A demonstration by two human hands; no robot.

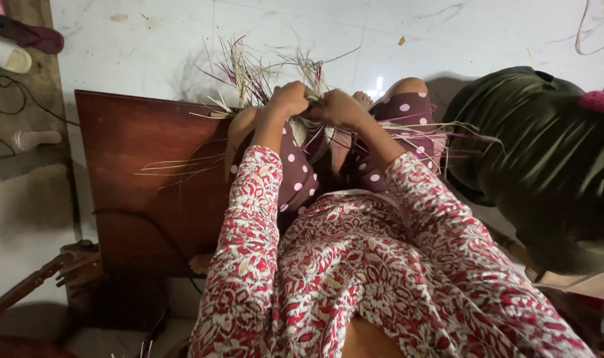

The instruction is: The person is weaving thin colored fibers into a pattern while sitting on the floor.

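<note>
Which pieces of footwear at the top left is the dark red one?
The flat sandal lying at the very top left corner; the one just below it is white, and rounder.

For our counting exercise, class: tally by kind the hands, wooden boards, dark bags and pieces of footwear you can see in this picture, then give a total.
Hands: 2, left hand and right hand
Wooden board: 1
Dark bag: 1
Footwear at top left: 2, maroon slipper and white slipper
Total: 6
</note>
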